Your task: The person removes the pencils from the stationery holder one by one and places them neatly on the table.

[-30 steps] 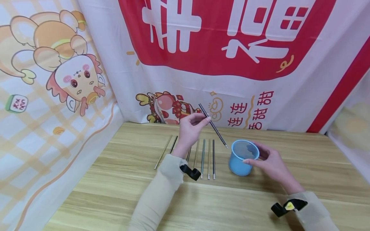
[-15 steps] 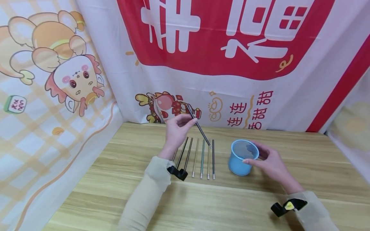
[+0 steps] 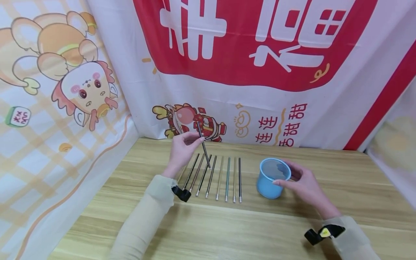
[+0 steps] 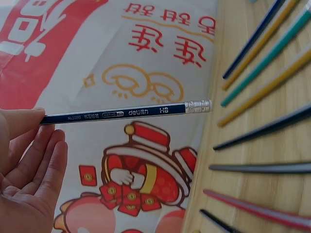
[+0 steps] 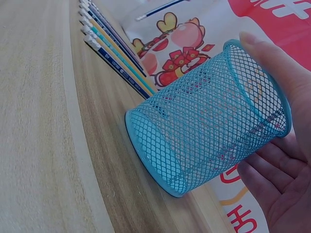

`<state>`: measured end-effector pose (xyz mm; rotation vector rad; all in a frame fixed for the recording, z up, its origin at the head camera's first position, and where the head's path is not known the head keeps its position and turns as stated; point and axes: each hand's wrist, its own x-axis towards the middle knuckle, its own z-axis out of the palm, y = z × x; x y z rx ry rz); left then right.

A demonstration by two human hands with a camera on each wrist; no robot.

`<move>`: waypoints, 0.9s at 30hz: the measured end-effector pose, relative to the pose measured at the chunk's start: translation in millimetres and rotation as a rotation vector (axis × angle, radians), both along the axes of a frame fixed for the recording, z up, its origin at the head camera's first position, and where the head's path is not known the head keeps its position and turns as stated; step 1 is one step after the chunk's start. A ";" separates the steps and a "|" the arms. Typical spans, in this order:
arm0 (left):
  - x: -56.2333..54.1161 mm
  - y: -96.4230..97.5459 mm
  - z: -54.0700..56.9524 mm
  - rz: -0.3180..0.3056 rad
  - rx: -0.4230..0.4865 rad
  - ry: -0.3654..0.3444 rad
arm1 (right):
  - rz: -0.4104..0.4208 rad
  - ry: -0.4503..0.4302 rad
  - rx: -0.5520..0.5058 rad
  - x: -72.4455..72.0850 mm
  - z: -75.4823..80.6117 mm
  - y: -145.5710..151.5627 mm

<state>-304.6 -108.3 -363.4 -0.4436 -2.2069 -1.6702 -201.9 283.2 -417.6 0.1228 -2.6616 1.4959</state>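
My left hand [image 3: 184, 146] pinches a dark blue pencil [image 3: 204, 151] between thumb and fingertips, above the left part of a row of pencils [image 3: 214, 177] lying on the wooden table [image 3: 227, 231]. The pencil slants down, its eraser end just over the row. In the left wrist view the pencil [image 4: 126, 113] sticks out from the fingertips [image 4: 29, 119], eraser end free. My right hand [image 3: 300, 182] holds an upright blue mesh cup [image 3: 272, 178], thumb at the rim and fingers behind it. The right wrist view shows the cup [image 5: 209, 121] empty, cradled by that hand [image 5: 279, 160].
Several pencils [image 4: 262, 92] lie side by side, their eraser ends toward me. Printed cloth banners [image 3: 227, 72] hang close behind the table and along the left side [image 3: 48, 126]. Bare table stretches in front of the row and the cup.
My left hand has carried the pencil leftward, from near the cup to over the row's left part, and the pencil now hangs steeper. The right hand and cup have stayed put.
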 end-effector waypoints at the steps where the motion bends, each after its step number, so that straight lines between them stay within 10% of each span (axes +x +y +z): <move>1: -0.8 -3.4 -0.4 0.006 -0.010 0.000 | 0.000 0.002 -0.001 0.0 0.3 -0.1; 27: -32.2 -75.0 -13.1 0.089 -0.419 -0.153 | -0.008 -0.016 0.021 0.5 1.5 0.0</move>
